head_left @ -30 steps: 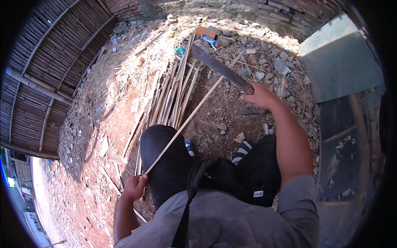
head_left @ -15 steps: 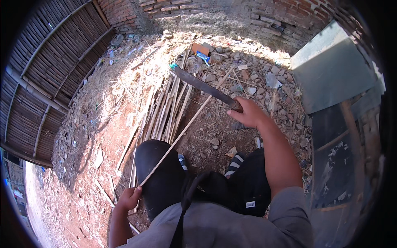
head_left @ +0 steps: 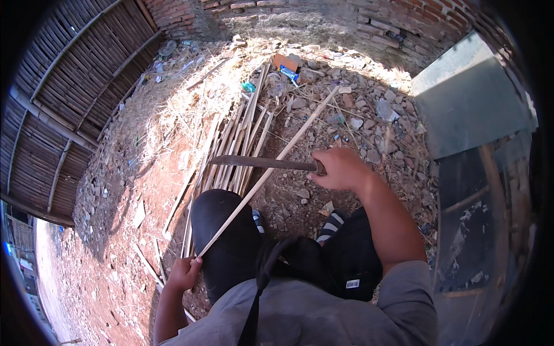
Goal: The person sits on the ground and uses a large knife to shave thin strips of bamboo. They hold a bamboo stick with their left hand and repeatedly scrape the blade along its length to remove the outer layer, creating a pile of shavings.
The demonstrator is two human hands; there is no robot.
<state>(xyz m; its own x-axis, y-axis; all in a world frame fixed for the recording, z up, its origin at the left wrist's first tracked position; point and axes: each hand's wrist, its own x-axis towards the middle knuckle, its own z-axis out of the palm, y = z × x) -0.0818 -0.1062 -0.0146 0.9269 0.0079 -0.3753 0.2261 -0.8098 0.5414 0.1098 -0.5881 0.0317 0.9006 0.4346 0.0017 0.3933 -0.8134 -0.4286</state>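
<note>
My left hand is closed on the near end of a long pale bamboo strip. The strip slants across my left knee and up to the right, over the ground. My right hand grips the handle of a machete, whose dark blade points left and crosses the strip. Whether the blade touches the strip or only passes above it I cannot tell. Under the blade's tip and beyond my left knee lies a pile of split bamboo strips.
A woven bamboo wall rises on the left, and a brick wall closes off the back. Stones and rubble cover the ground to the right. Grey sheet panels lean at the right. A blue wrapper lies near the back.
The machete has swung down and toward me, its tip leaving the green scrap and its blade turning nearly level. My left hand stays on the strip's end, and the strip has shifted slightly.
</note>
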